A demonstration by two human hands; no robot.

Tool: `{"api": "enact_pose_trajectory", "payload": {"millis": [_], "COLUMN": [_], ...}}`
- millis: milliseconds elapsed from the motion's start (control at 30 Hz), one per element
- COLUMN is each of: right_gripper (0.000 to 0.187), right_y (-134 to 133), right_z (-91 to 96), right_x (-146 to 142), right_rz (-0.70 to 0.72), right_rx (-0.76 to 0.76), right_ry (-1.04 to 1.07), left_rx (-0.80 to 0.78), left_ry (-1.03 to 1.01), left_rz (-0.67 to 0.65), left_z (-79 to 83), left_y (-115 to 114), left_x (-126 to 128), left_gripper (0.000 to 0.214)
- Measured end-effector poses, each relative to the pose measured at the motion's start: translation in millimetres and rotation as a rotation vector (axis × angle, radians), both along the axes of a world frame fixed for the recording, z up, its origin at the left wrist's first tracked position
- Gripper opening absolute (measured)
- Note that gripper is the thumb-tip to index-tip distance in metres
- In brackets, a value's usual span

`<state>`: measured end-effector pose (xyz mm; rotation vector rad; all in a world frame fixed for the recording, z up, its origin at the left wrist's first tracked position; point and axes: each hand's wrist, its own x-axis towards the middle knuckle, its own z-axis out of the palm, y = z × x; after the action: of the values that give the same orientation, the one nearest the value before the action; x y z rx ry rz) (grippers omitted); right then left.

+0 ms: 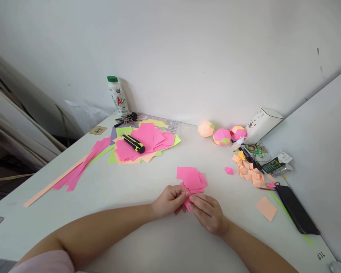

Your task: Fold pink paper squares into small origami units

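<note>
A small piece of pink paper (187,205) is pinched between my two hands near the front middle of the white table. My left hand (170,201) has thumb and fingers closed on its upper left side. From the right, the fingers of my right hand (209,213) close on the same piece. Whether it is folded is hard to make out, since the fingers cover much of it. Just beyond my fingertips lies a loose stack of pink paper squares (191,178). A small pink folded piece (229,170) rests alone to the right.
At the back left, a box cutter (134,143) lies on colored paper sheets (156,138), near keys (130,118) and a bottle (118,96). Paper strips (82,167) are at left. On the right are paper balls (222,137), peach folded pieces (251,172) and a black pouch (297,210).
</note>
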<state>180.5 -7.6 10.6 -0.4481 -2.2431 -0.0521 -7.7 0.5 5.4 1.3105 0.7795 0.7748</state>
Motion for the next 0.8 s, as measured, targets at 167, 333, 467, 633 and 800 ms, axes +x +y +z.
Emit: {"api": "enact_pose_trajectory", "payload": {"millis": [167, 333, 467, 633, 800], "right_gripper": [0.033, 0.029, 0.027, 0.027, 0.023], "right_y": [-0.2, -0.3, 0.4, 3.2, 5.7], "right_z": [-0.7, -0.5, -1.7, -3.5, -2.0], "right_x": [-0.9, -1.2, 0.2, -0.8, -4.4], "right_rz": [-0.027, -0.035, -0.061, -0.055, -0.083], "right_rx": [-0.084, -0.08, -0.075, -0.144, -0.238], "right_ry": [0.044, 0.006, -0.017, -0.009, 0.024], "left_rx": [-0.034, -0.092, -0.115, -0.146, -0.148], "left_ry": [-0.028, -0.125, -0.154, -0.146, -0.159], "left_rz": [0.018, -0.062, -0.124, -0.092, -0.037], "left_z": [0.5, -2.6, -1.9, -2.9, -7.4], "left_y": [0.1, 3.4, 4.7, 4.7, 5.8], "left_x": [1.7, 1.3, 0.6, 0.9, 2.4], "left_gripper": [0.039, 0.038, 0.038, 0.039, 0.038]}}
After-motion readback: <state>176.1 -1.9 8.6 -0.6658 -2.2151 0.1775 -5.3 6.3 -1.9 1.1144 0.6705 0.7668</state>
